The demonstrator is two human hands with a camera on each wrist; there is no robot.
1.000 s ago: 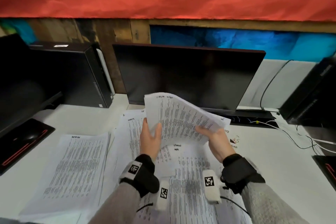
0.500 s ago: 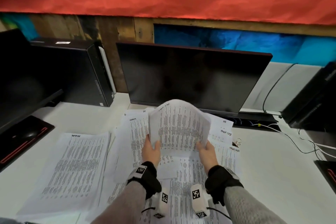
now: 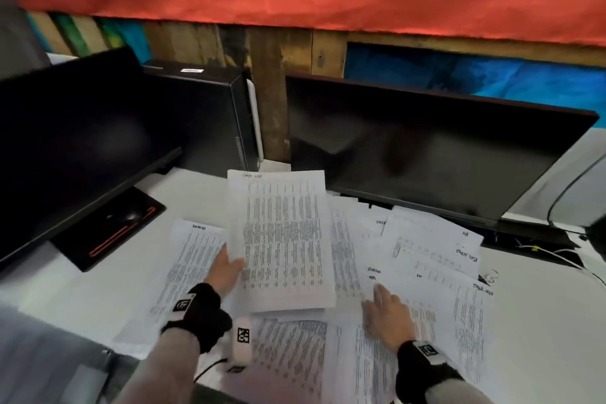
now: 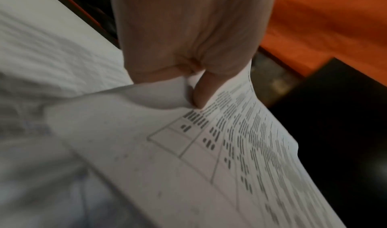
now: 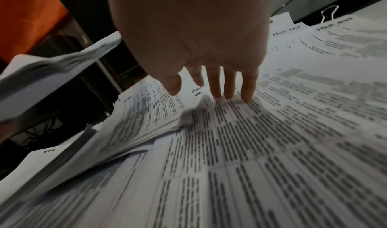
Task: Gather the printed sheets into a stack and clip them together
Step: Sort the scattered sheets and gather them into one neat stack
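My left hand (image 3: 229, 267) pinches the left edge of a small stack of printed sheets (image 3: 283, 239) held above the desk; the left wrist view shows the thumb (image 4: 202, 91) pressed on top of that stack (image 4: 209, 157). My right hand (image 3: 382, 305) lies with straight fingers (image 5: 230, 86) on loose printed sheets (image 3: 436, 275) spread over the white desk, fingertips touching the paper (image 5: 261, 132). More sheets (image 3: 193, 259) lie to the left. A metal binder clip (image 5: 328, 14) sits beyond the far edge of the papers.
A dark monitor (image 3: 426, 154) stands close behind the papers, another monitor (image 3: 75, 141) and a black computer tower (image 3: 210, 115) at the left. Cables (image 3: 557, 252) run along the desk at the right. A black pad with a red line (image 3: 111, 233) lies left.
My right hand has let go of the held stack and dropped onto the loose sheets at the right. The left hand alone now holds the stack, shifted left and flattened out.
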